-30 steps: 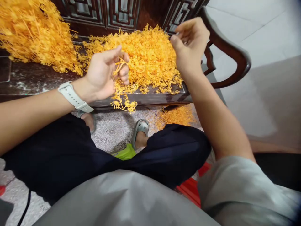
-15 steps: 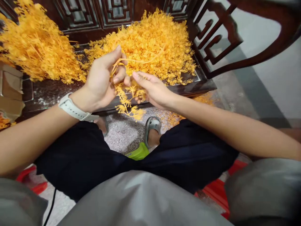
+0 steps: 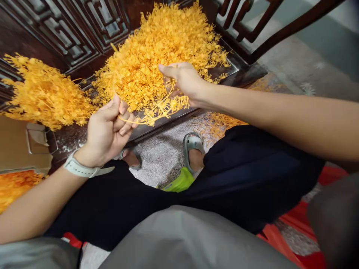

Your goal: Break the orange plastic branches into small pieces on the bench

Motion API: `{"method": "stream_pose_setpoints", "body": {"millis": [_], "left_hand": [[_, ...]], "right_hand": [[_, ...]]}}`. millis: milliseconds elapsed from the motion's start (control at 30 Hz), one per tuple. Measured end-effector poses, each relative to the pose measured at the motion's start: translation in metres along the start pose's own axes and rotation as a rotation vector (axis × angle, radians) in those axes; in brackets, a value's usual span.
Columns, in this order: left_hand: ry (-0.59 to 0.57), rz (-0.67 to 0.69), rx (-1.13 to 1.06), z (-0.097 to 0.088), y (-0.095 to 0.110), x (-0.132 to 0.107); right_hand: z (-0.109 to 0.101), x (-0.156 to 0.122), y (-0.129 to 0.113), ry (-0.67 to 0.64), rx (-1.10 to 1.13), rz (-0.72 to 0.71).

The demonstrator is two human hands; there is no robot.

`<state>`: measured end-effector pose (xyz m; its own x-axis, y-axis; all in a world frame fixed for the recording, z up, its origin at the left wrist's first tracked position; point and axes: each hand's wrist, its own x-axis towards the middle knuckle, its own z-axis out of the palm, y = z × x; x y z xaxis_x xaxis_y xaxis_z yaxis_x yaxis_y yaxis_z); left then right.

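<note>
My left hand point(image 3: 109, 130), with a pale watch strap point(image 3: 81, 166) at the wrist, is closed with thumb and fingers pinching the thin stem of a yellow plastic flower sprig point(image 3: 157, 114). The sprig sags between my hands, its small spidery blossoms nearer the right. My right hand point(image 3: 186, 84) is closed around its other end, thumb on top; the fingertips are partly hidden. Behind both hands a large heap of the same yellow sprigs point(image 3: 159, 48) covers the dark wooden bench point(image 3: 146, 132). A thin upright strand above my left thumb is blurred.
A second yellow heap point(image 3: 47, 97) lies at the bench's left. Below it is a cardboard box point(image 3: 19, 142) with orange pieces point(image 3: 17, 186). A carved backrest point(image 3: 64, 33) and curved armrest point(image 3: 294, 30) border the bench. Yellow scraps point(image 3: 221, 121) litter the floor near my shoes point(image 3: 193, 144).
My hands have moved apart, the left down and left, the right slightly up, stretching the sprig between them. The camera view has turned, showing more of the cardboard box.
</note>
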<state>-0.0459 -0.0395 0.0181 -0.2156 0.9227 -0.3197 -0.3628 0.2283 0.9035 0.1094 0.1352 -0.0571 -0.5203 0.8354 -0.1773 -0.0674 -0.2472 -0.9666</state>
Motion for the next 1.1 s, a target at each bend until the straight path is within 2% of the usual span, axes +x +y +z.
{"method": "stream_pose_setpoints", "body": {"millis": [167,367,533,733,967,1033,1100], "left_hand": [[0.043,-0.066,0.017,-0.003,0.007,0.000],[0.097,-0.078,-0.050,-0.006,0.010,0.000],[0.158,-0.087,-0.026,-0.003,0.015,-0.001],[0.150,-0.124,0.049,-0.006,0.020,0.000],[0.097,-0.093,0.082,-0.001,0.023,0.000],[0.062,-0.104,0.094,-0.011,0.023,-0.001],[0.076,-0.136,0.100,-0.035,0.021,-0.002]], "right_hand": [[0.000,-0.004,-0.015,-0.016,0.051,-0.002],[0.004,-0.022,-0.038,-0.012,0.030,-0.022],[0.003,-0.028,-0.041,-0.066,0.025,-0.052],[0.004,-0.029,-0.043,0.014,-0.077,-0.083],[0.018,-0.019,-0.046,0.074,-0.161,-0.150],[0.002,-0.012,-0.055,0.157,-0.218,-0.173],[-0.035,-0.005,-0.066,0.277,-0.382,-0.187]]}}
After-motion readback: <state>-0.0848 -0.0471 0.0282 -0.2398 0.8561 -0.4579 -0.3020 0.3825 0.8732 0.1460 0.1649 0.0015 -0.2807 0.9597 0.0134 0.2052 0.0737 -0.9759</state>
